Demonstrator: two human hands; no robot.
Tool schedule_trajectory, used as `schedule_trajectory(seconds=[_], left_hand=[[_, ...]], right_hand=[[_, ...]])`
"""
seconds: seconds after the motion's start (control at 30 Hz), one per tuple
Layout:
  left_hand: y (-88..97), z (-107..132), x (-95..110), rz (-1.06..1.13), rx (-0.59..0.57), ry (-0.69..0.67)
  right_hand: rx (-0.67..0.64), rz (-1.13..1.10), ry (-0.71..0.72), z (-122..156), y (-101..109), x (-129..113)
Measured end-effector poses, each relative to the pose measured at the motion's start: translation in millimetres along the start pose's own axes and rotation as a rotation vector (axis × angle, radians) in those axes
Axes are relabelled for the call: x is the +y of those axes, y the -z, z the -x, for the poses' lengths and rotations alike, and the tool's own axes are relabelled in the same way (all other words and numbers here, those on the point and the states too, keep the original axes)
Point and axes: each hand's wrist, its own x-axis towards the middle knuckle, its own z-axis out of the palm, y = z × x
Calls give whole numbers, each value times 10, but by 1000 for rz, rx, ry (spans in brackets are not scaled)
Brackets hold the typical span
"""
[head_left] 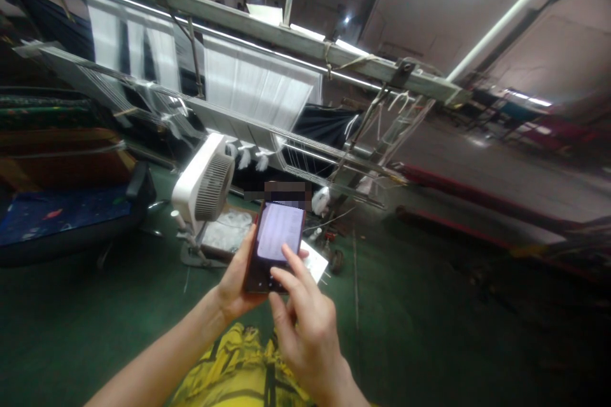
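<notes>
My left hand (236,283) is wrapped round a dark smartphone (274,245) with a lit screen, holding it upright in front of me. My right hand (303,324) hovers over the lower part of the phone, its forefinger stretched out onto the screen and the other fingers loosely curled, holding nothing. Below my hands shows yellow patterned cloth (238,369) on my lap.
A white box fan (203,187) stands on the green floor (95,305) just beyond the phone. Behind it runs a long loom frame (267,32) with white warp threads (258,86). A dark padded seat (62,219) sits at left. Red bars (477,200) lie on the floor at right.
</notes>
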Motion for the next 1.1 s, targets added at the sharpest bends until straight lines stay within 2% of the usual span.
schedule_trajectory(seconds=[0.8,0.93,1.03,1.1], left_hand=[[1,-35,12,-27,41,25],[11,-41,15,3,39,23],[39,-47,22,50,-9,26],[54,-49,27,59,-40,29]], right_hand=[[-98,-2,-11,-46,-53,37],[-24,11,-45,-45,-13,47],[86,10,-99,-46,65,62],[113,-3,-91,-47,109,65]])
